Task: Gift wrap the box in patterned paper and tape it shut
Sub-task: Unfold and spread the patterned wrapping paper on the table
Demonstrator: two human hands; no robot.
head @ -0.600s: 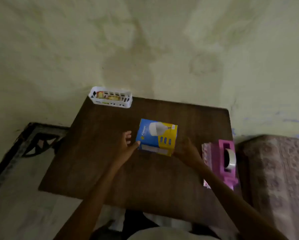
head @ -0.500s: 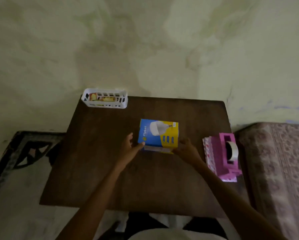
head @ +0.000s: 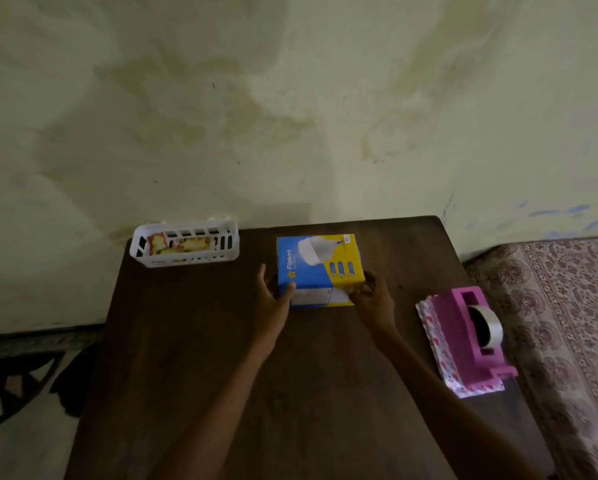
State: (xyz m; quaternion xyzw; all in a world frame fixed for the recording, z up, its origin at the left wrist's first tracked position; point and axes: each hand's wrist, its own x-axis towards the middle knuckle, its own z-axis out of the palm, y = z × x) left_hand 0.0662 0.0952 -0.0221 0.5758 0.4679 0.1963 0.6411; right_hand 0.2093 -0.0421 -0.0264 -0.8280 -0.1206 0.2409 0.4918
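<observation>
Together we hold the blue and yellow box (head: 320,263) at the far middle of the brown table (head: 221,358), left hand (head: 273,299) and right hand (head: 373,299) curled on its near corners, well apart from the patterned paper (head: 436,341) under the pink tape dispenser (head: 470,334).

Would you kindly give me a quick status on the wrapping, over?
Unwrapped box held by left hand and right hand. Off right, patterned paper under tape dispenser.

One box (head: 320,263), one basket (head: 186,262), one tape dispenser (head: 458,329)
</observation>
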